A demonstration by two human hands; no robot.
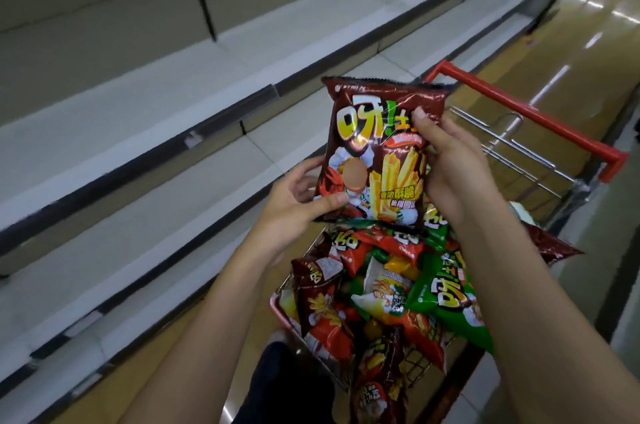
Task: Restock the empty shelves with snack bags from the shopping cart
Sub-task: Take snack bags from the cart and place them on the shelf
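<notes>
A dark brown snack bag (377,132) with yellow lettering and a fries picture is held up above the cart. My left hand (294,201) pinches its lower left corner, thumb on the front. My right hand (450,160) grips its right edge, thumb on the upper front. Below it, the wire shopping cart (530,153) holds several snack bags (384,292) in brown, red, green and white. Bare white shelves (145,132) run along the left in tiers.
The cart's red handle (519,108) lies at the far side, to the right of the held bag. A shiny tan floor (588,28) stretches down the aisle to the right. Grey price rails (207,122) front each shelf. A dark trouser leg (287,385) shows at the bottom.
</notes>
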